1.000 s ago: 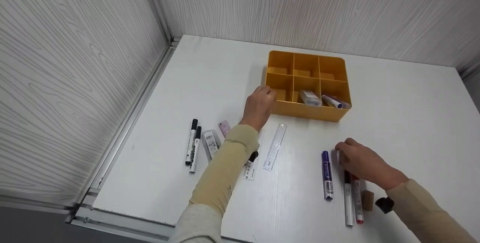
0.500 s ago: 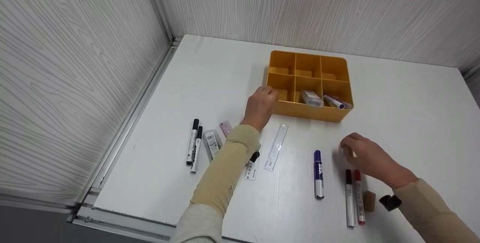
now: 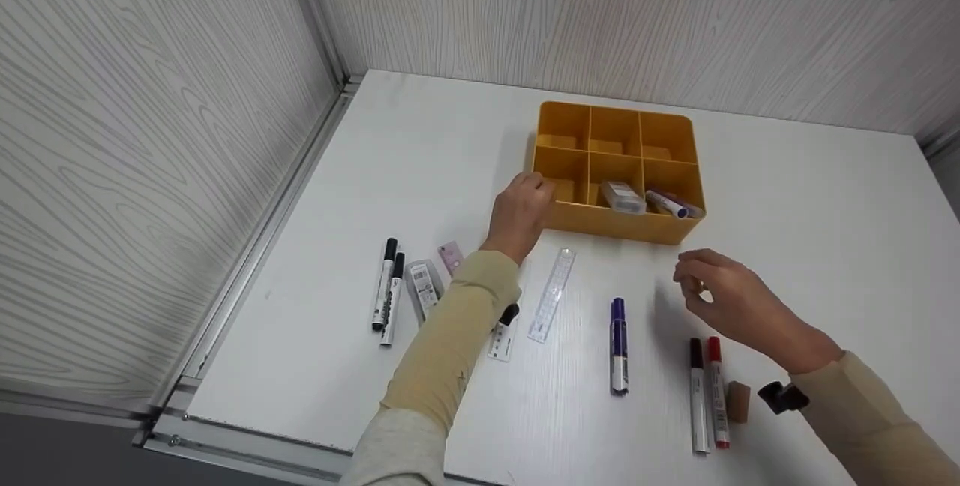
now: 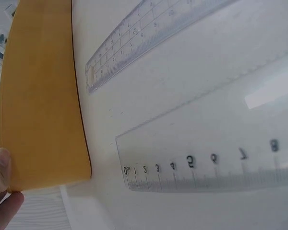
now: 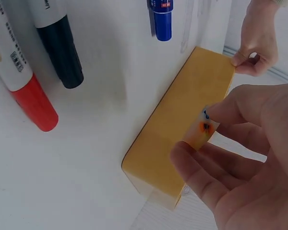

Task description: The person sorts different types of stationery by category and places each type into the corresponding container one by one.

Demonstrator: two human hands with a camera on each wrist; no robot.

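My left hand (image 3: pixel 519 214) pinches the front left corner of a yellow six-compartment organizer box (image 3: pixel 615 220); the left wrist view shows its thumb and fingers at the box wall (image 4: pixel 43 105). Above the table, in front of the box's right end, my right hand (image 3: pixel 726 297) holds a small whitish piece with blue and orange marks (image 5: pixel 201 128) between thumb and fingers. Its kind is unclear. Below this hand lie a dark-capped marker (image 3: pixel 699 396) and a red-capped marker (image 3: pixel 718 396). To the left lies a blue marker (image 3: pixel 619 347).
A clear case (image 3: pixel 622 197) and a marker (image 3: pixel 666 203) sit in the box's front compartments. On the table are a clear ruler (image 3: pixel 551 295), black markers (image 3: pixel 391 298), a grey-white case (image 3: pixel 424 287), a pink item (image 3: pixel 450 255) and a brown block (image 3: pixel 738 402).
The blue marker has shifted left on the table. My right hand has risen off the table and moved slightly toward the box. The left hand stays at the box corner.
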